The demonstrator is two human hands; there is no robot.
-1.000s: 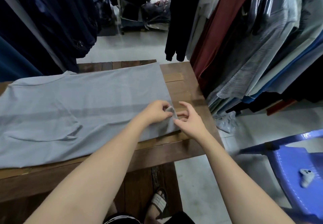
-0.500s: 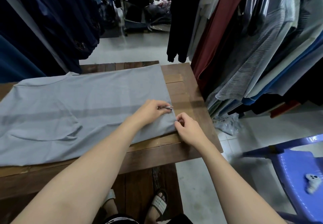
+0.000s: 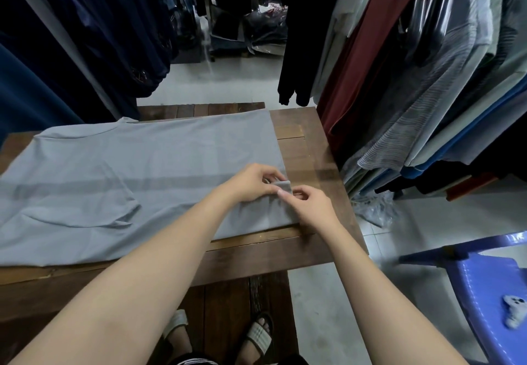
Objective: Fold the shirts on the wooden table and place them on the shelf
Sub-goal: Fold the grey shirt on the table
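Currently: grey shirt [image 3: 137,170] lies spread flat on the wooden table [image 3: 302,142], covering most of the top. Its long axis runs 9 to 3 o'clock. A sleeve shows as a soft ridge toward 8 o'clock, and a darker band crosses the cloth lengthwise. A bare strip of wood is left along the 3 o'clock side and along the near edge at 6 o'clock.

Hands: both meet at the shirt's 3 o'clock edge, near its nearer corner. Left hand [image 3: 253,183] has its fingers curled and pinches a small raised bit of that edge, with the heel of the hand resting on the cloth. Right hand [image 3: 310,205] sits just beside it at 4 o'clock, thumb and forefinger closed on the same raised bit. The two hands are touching or nearly so; cannot tell which. The rest of the edge stays flat on the table.

Surroundings: hanging garments [image 3: 427,93] in maroon, grey, white and blue crowd the 1 to 3 o'clock sector, close to the table's far right corner. Dark blue garments [image 3: 71,36] hang at 10 to 11 o'clock. A blue plastic chair [image 3: 490,287] stands at 4 o'clock, well apart from the table, with a small white object [image 3: 514,309] on its seat. Sandalled feet [image 3: 258,336] show under the table at 6 o'clock.
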